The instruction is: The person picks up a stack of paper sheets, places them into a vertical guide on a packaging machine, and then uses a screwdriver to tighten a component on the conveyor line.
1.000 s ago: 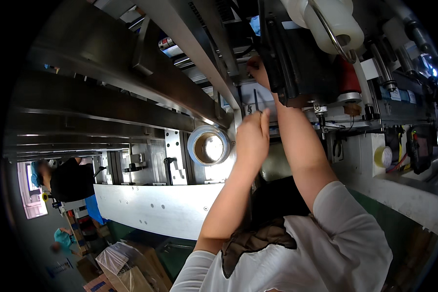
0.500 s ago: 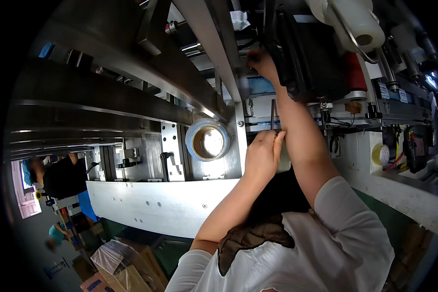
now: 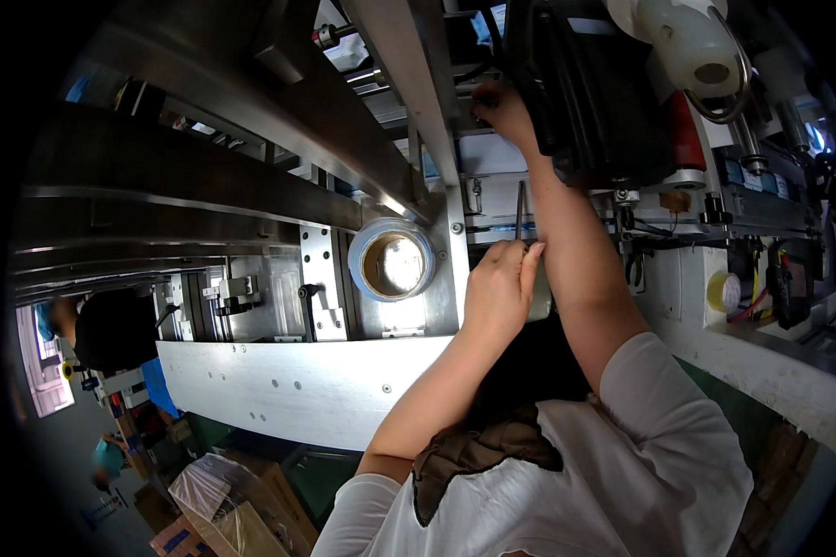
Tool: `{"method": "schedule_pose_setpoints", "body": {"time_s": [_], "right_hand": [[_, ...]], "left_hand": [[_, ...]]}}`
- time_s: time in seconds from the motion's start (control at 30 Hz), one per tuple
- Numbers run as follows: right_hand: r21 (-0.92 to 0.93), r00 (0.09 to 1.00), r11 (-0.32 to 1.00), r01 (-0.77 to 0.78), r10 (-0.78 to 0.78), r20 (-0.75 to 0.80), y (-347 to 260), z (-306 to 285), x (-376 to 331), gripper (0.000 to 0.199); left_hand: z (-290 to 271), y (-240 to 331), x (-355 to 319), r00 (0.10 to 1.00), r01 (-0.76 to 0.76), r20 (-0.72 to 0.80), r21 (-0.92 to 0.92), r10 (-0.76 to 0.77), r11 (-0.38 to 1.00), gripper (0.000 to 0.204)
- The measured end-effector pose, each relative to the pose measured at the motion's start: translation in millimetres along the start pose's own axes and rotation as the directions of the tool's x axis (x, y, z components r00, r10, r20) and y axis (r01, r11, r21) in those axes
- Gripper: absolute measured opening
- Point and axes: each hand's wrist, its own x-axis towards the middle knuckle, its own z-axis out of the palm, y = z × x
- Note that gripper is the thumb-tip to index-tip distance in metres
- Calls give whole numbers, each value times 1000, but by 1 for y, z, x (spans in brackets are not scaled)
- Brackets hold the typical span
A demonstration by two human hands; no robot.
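Item: left hand (image 3: 498, 288). Sitting at mid-scene against the front of a metal machine, fingers curled closed, knuckles facing the camera. It is gripping a thin dark tool (image 3: 520, 209) that is rising upright from the fist toward a pale horizontal rail; what sort of tool it is cannot be told. A pale, roundish object is showing just at the right of the fist, touching it, mostly hidden by the right forearm.

Item: right hand (image 3: 500, 104). Reaching far up the scene, fingers bent and pressing against the left edge of a black housing (image 3: 585, 84). Whether it is gripping anything cannot be told; the fingertips are hidden.

Item: tape roll (image 3: 392, 260). Round, pale blue-grey rim with brown core, sitting on the steel faceplate (image 3: 446, 297) just to the left of the left hand, apart from it.

Item: diagonal steel beam (image 3: 409, 84). Running from far centre down to the faceplate, crossing just left of the right hand and closing that side.

Item: white panel (image 3: 288, 390). Lying near, below the tape roll, its long edge running under the left forearm.

Item: white roller (image 3: 687, 42). Hanging at far right, above the black housing.

Item: yellow tape roll (image 3: 724, 291). Sitting well to the right of both arms.

Open room: a narrow gap between beam and housing, holding both forearms.
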Motion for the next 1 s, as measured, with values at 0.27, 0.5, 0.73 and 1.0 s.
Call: {"method": "schedule_pose_setpoints", "body": {"time_s": [0.27,0.5,0.73,1.0], "right_hand": [[88,1000,996,-24,22,22,-11,-4,-2,26],[103,1000,995,-3,1,15,-5,-1,-1,26],[59,999,998,17,-15,-38,-8,-1,-3,27],[-3,1000,1000,-4,4,-19,-9,-5,-3,24]], "left_hand": [[0,-2,-1,999,25,24,-24,-24,999,26],[2,-3,-1,1000,-4,5,-19,4,1000,30],[2,-4,-1,1000,-3,9,-14,3,1000,30],[1,-3,0,1000,0,25,-16,1,1000,30]]}}
